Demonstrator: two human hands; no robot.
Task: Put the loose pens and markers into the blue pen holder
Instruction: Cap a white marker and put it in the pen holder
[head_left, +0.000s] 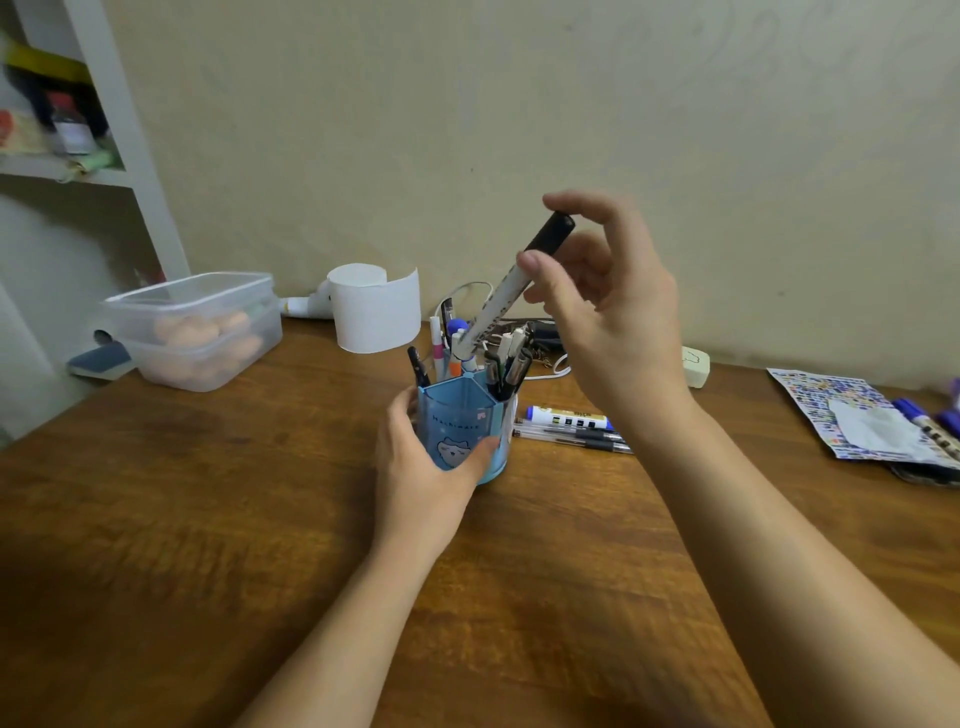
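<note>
Fingers (535, 262) pinching one marker (511, 288), three loose pens (571, 431)

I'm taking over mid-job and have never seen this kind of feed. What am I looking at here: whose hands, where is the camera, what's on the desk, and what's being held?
There is no machine here: these are a person's two bare hands, filmed by one wide-angle camera worn on the head, looking forward and down.

The left hand grips the blue pen holder, which stands on the wooden desk and already has several pens in it. The right hand pinches a black-capped marker, tilted, with its lower end at the holder's top.

Lying loose to the right of the holder are a blue-capped marker and a couple of clear pens. Further right are more blue markers on a colourful printed sheet.

Behind sit a clear lidded container and a white paper roll.
</note>
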